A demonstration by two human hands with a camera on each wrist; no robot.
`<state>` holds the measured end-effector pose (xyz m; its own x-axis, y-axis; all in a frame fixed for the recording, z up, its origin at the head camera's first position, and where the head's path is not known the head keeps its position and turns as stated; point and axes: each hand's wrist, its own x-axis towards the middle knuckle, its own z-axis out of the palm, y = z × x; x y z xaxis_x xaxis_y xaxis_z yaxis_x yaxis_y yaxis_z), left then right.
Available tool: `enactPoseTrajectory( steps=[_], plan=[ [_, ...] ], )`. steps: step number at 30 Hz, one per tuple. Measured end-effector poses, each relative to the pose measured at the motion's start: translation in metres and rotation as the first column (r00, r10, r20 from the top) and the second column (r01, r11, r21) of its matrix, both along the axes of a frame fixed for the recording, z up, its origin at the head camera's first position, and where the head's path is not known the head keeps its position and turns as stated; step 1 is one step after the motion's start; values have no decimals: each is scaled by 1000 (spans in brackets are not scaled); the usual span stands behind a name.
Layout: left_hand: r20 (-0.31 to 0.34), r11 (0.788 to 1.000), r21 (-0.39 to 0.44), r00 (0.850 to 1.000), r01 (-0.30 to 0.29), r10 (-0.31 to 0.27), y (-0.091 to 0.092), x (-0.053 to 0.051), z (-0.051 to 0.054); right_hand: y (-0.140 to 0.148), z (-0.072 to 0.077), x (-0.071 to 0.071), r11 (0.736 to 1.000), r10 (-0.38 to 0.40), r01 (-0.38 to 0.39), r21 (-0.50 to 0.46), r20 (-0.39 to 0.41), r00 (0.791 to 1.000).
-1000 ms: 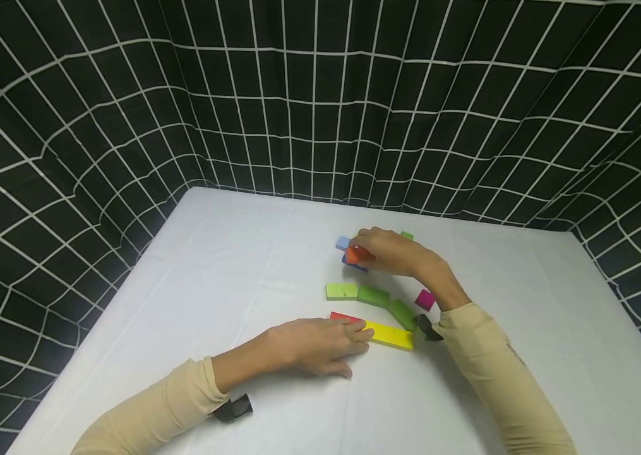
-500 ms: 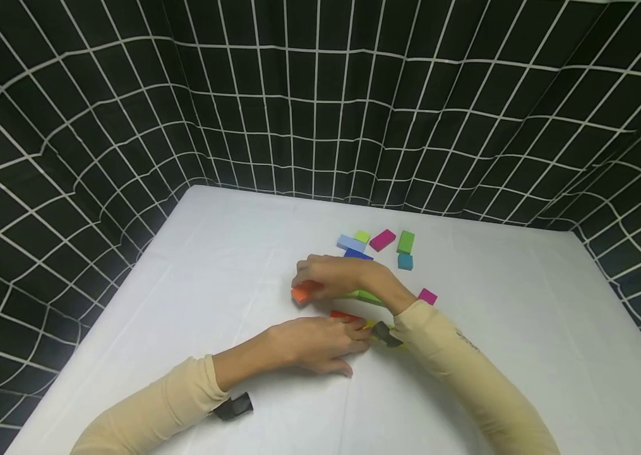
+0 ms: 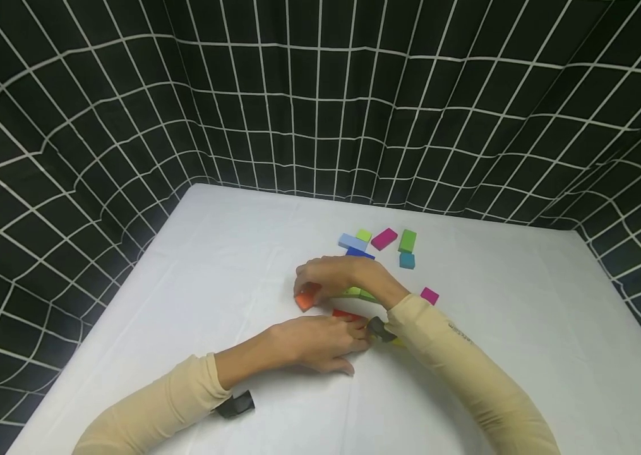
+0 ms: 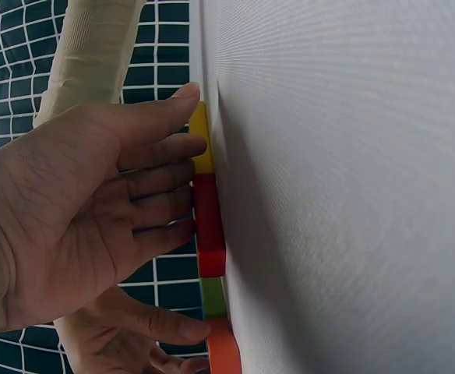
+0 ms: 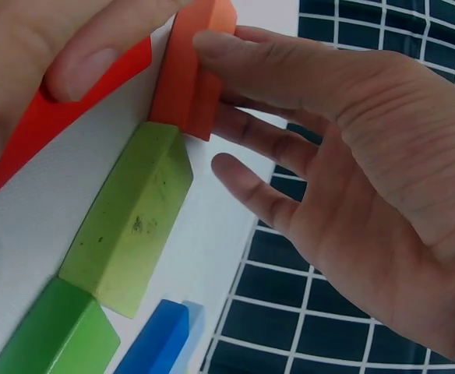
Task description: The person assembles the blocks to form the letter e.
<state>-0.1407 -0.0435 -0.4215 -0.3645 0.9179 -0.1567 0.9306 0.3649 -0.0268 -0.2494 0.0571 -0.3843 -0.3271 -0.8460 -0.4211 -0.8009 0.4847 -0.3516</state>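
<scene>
My right hand (image 3: 328,276) pinches an orange block (image 5: 182,74) between thumb and fingers. In the right wrist view, that block meets the end of a light green block (image 5: 126,222), with a darker green block (image 5: 56,335) following in the row. My left hand (image 3: 317,343) lies with its fingers nearly straight, their tips touching a red block (image 4: 209,222) and a yellow block (image 4: 201,144) placed end to end on the cloth. Much of the yellow block and the green row is hidden in the head view by my right arm and hand.
Beyond my right hand lie loose blocks: blue (image 3: 359,253), light blue (image 3: 352,242), lime (image 3: 363,234), magenta (image 3: 384,239), green (image 3: 407,240) and teal (image 3: 407,261). Another magenta block (image 3: 429,296) sits right of my forearm. A black grid curtain (image 3: 320,101) surrounds the white table (image 3: 212,253).
My right hand has carried the orange block from the far loose blocks leftward and nearer, to the left end of the green row. The orange block has turned slightly. My left hand stays put.
</scene>
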Motion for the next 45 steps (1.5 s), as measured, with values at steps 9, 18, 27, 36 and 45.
enactPoseTrajectory(
  steps=[9, 18, 27, 36, 45],
  plan=[
    [-25, 1000, 4, 1000, 7, -7, 0, 0, -1, -1, -2, 0, 1000, -12, 12, 11, 12, 1000],
    [-25, 1000, 9, 1000, 14, -14, 0, 0, 1, -1, 0, 1, 1000, -11, 11, 20, 31, 999],
    [-48, 1000, -11, 999, 18, -18, 1, 0, 1, -1, 1, 4, 999, -34, 34, 38, 6, 999],
    [-22, 1000, 0, 1000, 12, -12, 1, 1, 0, 3, 0, 5, 999, -45, 45, 17, -15, 999],
    [81, 999, -26, 996, -33, 35, 0, 1, 3, 58, 35, 20, 988, -135, 126, -88, -114, 984]
  ],
)
